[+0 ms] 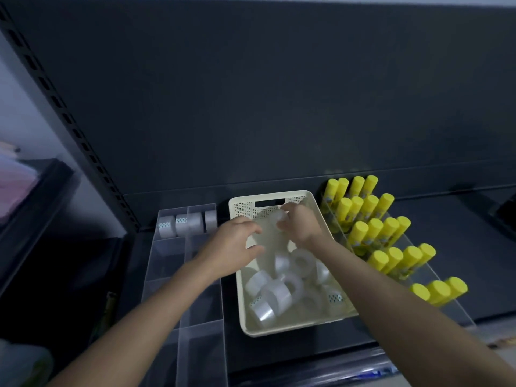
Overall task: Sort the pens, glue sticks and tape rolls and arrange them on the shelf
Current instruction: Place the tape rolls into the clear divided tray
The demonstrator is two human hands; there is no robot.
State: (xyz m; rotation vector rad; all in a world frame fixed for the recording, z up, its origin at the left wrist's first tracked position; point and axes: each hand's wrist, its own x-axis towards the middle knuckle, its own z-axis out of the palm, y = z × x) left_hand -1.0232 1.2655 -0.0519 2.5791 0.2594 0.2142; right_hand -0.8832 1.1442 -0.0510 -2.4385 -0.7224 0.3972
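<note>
A cream basket (290, 326) sits on the dark shelf and holds several clear tape rolls (276, 296). Over its far end my right hand (300, 226) is shut on one clear tape roll (280, 217). My left hand (236, 244) hovers just left of it above the basket's left rim, fingers curled apart and holding nothing. Left of the basket a clear divided tray (201, 303) has several tape rolls (186, 224) standing in its back row. On the right, a clear tiered rack (435, 277) carries rows of yellow-capped glue sticks (374, 227). No pens are visible.
The shelf's dark back panel (279, 93) rises behind everything. A slotted upright (69, 127) runs diagonally at the left. The shelf's front edge (335, 367) lies below the basket. A dark object (505, 213) sits at the far right.
</note>
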